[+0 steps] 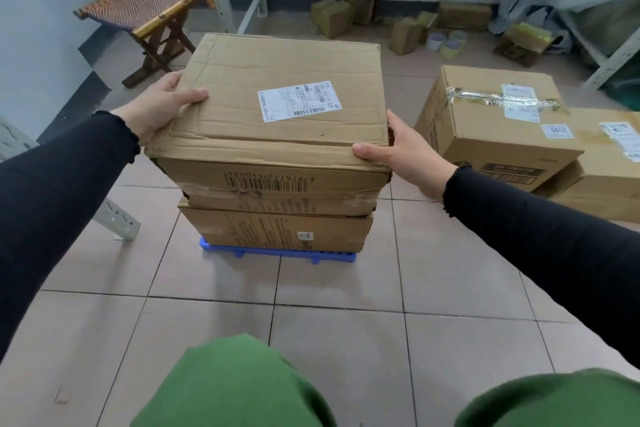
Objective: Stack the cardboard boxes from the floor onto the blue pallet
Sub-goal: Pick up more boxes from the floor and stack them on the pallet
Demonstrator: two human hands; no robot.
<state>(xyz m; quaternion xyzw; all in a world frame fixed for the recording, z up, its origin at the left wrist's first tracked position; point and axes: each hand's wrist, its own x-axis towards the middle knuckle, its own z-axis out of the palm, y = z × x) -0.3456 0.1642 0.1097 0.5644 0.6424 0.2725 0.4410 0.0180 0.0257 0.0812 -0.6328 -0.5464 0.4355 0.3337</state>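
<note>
Cardboard top box point(277, 107) gripped between both my hands point(159, 107), second layer on the blue pallet point(280, 255); floor boxes point(498, 125) remain.

The top box point(280, 104) hides most of the lower box point(277, 230), and together they cover nearly all of the pallet point(242, 250). Right of the top box, a floor carton point(609, 163) runs off the picture's edge. The label point(298, 102) print is too small to read.
</note>
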